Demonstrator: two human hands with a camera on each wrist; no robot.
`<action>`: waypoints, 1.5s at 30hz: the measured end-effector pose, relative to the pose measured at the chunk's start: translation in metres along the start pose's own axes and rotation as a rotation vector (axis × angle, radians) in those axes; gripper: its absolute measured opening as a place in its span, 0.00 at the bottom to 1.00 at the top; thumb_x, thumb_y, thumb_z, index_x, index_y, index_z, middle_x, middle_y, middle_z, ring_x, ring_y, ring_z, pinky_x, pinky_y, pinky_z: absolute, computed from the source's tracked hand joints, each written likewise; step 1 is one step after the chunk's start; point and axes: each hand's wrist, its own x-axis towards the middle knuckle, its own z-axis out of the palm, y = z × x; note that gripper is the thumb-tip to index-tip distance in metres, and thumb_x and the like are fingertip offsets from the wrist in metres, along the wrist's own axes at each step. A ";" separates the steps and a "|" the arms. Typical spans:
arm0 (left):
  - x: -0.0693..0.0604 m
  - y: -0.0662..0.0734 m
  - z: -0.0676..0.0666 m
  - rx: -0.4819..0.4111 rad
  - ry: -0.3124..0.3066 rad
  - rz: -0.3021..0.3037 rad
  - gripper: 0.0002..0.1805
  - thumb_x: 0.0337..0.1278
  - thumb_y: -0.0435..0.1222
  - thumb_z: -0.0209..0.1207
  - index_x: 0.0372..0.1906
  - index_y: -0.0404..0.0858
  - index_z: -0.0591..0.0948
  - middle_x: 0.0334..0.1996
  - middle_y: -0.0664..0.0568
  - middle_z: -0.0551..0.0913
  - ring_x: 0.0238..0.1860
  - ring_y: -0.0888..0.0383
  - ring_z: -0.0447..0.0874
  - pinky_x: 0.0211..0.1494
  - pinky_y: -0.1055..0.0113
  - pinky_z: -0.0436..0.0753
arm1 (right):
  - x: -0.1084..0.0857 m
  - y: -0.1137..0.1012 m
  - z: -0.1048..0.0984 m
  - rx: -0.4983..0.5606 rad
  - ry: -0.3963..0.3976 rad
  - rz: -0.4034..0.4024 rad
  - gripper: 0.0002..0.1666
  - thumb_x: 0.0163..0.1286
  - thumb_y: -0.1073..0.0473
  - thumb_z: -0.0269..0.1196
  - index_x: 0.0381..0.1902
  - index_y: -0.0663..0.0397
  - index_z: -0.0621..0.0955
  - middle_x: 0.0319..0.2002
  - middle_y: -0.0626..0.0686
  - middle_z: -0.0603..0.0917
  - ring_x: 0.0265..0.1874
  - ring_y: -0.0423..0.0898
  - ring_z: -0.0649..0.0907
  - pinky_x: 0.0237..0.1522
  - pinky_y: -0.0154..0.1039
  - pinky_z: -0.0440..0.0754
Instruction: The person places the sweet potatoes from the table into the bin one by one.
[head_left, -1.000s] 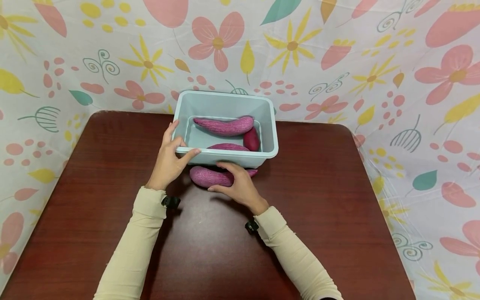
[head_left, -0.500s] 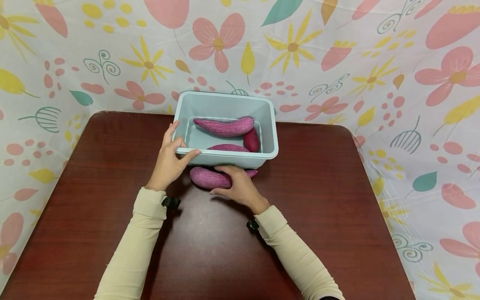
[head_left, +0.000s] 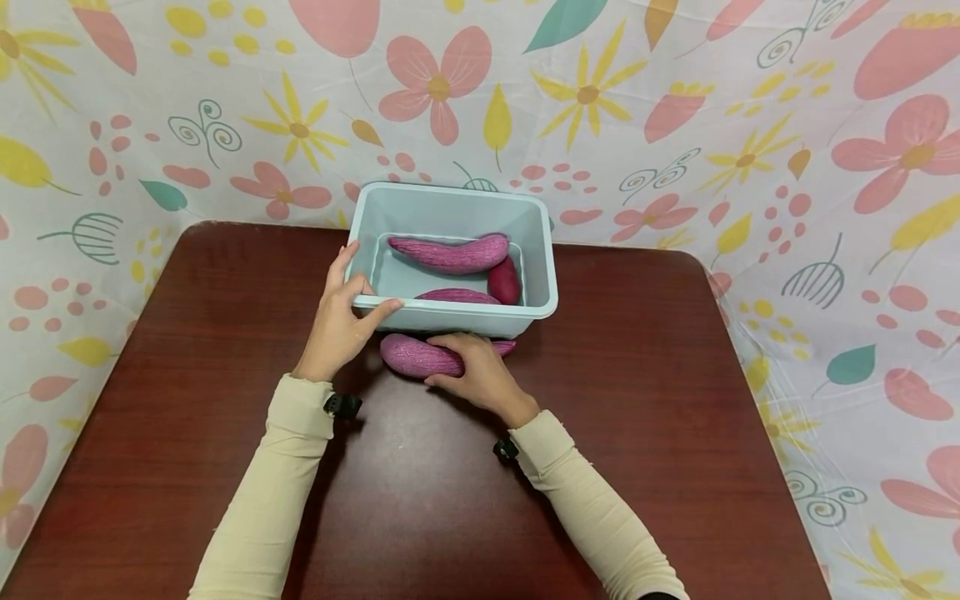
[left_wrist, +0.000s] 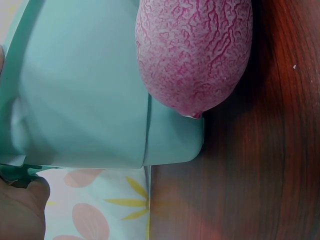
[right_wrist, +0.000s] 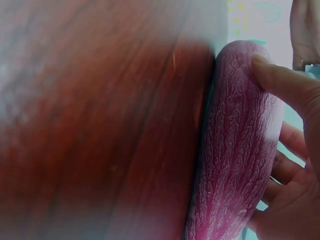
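A pale blue plastic bin [head_left: 457, 317] stands at the back of the table. My left hand [head_left: 333, 329] grips its rim at the front left corner, thumb along the front. Inside lie two long purple sweet potatoes, one at the back [head_left: 450, 254] and one [head_left: 457, 295] partly hidden by the front wall. A smaller dark red oval item [head_left: 504, 282] lies at the right. Just before the bin, another purple sweet potato [head_left: 416, 356] lies on the table; my right hand [head_left: 483, 373] holds its middle, thumb on the near side and fingers across it, as the right wrist view confirms.
The dark reddish-brown wooden table [head_left: 637, 417] has rounded back corners. Behind it and along both sides hangs a flower-patterned cloth [head_left: 675, 125], close to the bin's back.
My right hand's fingers and thumb have closed in on the sweet potato in front of the bin. The left hand keeps its place on the rim, and the bin has stayed still.
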 end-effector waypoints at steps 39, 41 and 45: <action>-0.001 0.003 -0.003 0.001 -0.004 -0.020 0.23 0.59 0.43 0.70 0.26 0.34 0.69 0.80 0.44 0.53 0.81 0.50 0.51 0.70 0.44 0.68 | -0.008 -0.019 -0.015 -0.001 0.083 -0.116 0.30 0.61 0.49 0.75 0.59 0.51 0.83 0.52 0.51 0.88 0.53 0.47 0.85 0.59 0.47 0.79; -0.002 0.002 -0.002 0.004 -0.006 -0.023 0.23 0.59 0.43 0.70 0.26 0.35 0.69 0.80 0.44 0.53 0.81 0.50 0.51 0.69 0.44 0.68 | -0.010 -0.019 -0.015 -0.007 0.084 -0.118 0.30 0.61 0.48 0.75 0.59 0.50 0.83 0.52 0.50 0.88 0.53 0.47 0.85 0.58 0.47 0.79; -0.002 0.002 0.000 0.004 -0.005 -0.013 0.22 0.58 0.43 0.70 0.25 0.38 0.69 0.80 0.44 0.54 0.81 0.50 0.51 0.71 0.43 0.67 | -0.013 -0.018 -0.016 -0.022 0.100 -0.125 0.30 0.61 0.48 0.75 0.59 0.50 0.83 0.52 0.50 0.88 0.53 0.47 0.85 0.57 0.46 0.79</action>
